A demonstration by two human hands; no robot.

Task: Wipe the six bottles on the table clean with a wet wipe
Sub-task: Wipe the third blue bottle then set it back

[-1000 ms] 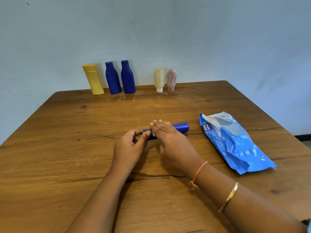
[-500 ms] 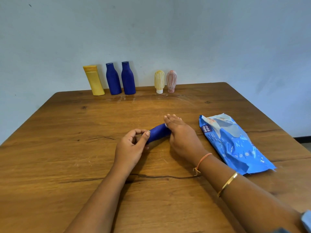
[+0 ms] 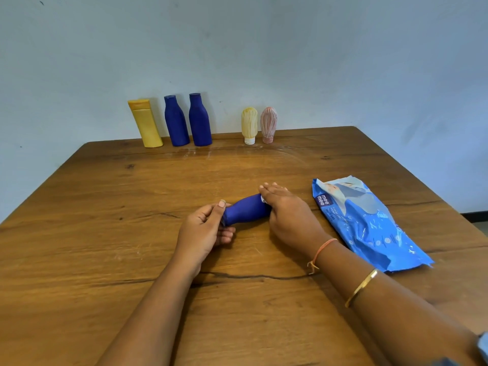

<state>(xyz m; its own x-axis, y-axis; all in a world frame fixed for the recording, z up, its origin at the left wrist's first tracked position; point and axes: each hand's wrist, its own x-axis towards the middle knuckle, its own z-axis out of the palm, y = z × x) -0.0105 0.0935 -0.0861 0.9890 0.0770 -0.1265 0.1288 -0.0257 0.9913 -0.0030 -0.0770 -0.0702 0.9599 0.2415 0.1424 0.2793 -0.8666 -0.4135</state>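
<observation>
A dark blue bottle (image 3: 247, 209) lies on its side at the middle of the wooden table (image 3: 105, 233). My left hand (image 3: 206, 231) pinches its narrow neck end. My right hand (image 3: 287, 215) wraps over its wide end, with a bit of white wet wipe (image 3: 263, 198) showing under the fingers. At the table's far edge stand a yellow bottle (image 3: 146, 123), two dark blue bottles (image 3: 175, 121) (image 3: 200, 120), a small pale yellow bottle (image 3: 249, 125) and a small pink bottle (image 3: 268, 124), both on their caps.
A blue pack of wet wipes (image 3: 364, 223) lies flat to the right of my right hand. A pale wall rises right behind the row of bottles. The table's right edge runs close to the pack.
My right hand has slid along the lying bottle from its neck side to its wide end. The bottle has turned slightly, its neck now nearer to me. My left hand still holds the neck.
</observation>
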